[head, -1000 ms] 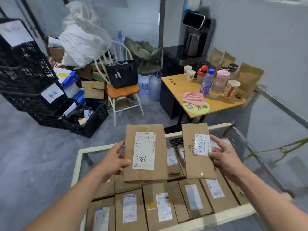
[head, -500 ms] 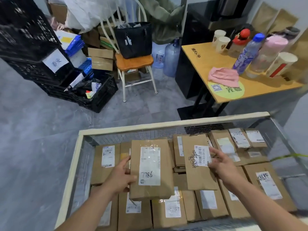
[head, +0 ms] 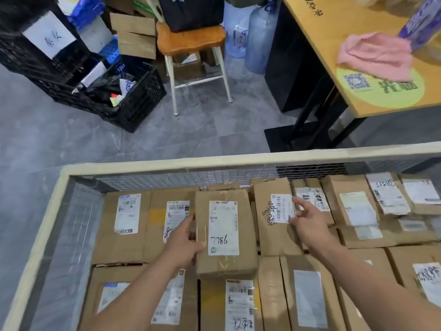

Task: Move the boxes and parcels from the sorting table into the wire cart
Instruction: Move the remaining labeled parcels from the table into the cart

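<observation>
Two brown cardboard parcels are held low over a wire cart [head: 148,164] already packed with labelled boxes. The parcel marked 7786 [head: 225,235] is gripped along its left edge by the left hand [head: 185,246], whose fingers [head: 188,220] are curled round the edge while the thumb is pressed against the parcel's side; its near end is seen over the packed boxes [head: 124,225] beneath, though whether it rests on them cannot be told. Just beside it, to the right, a narrower parcel with a black scrawl [head: 272,218] is pinched at its white label by the right hand [head: 309,225], the thumb and fingertips closed on the label's right edge. The two parcels are set side by side near the middle of the cart, close to its far mesh wall. The cart is framed by a pale padded rim, and rows of parcels are laid flat across its floor, labels facing up.

Beyond the cart, on a grey tiled floor, a wooden-seated chair [head: 191,38] carrying a black bag is seen, with black plastic crates [head: 124,101] to its left and large water bottles [head: 257,37] to its right. A pink cloth [head: 374,56] is laid on a yellow counter [head: 334,32] at upper right.
</observation>
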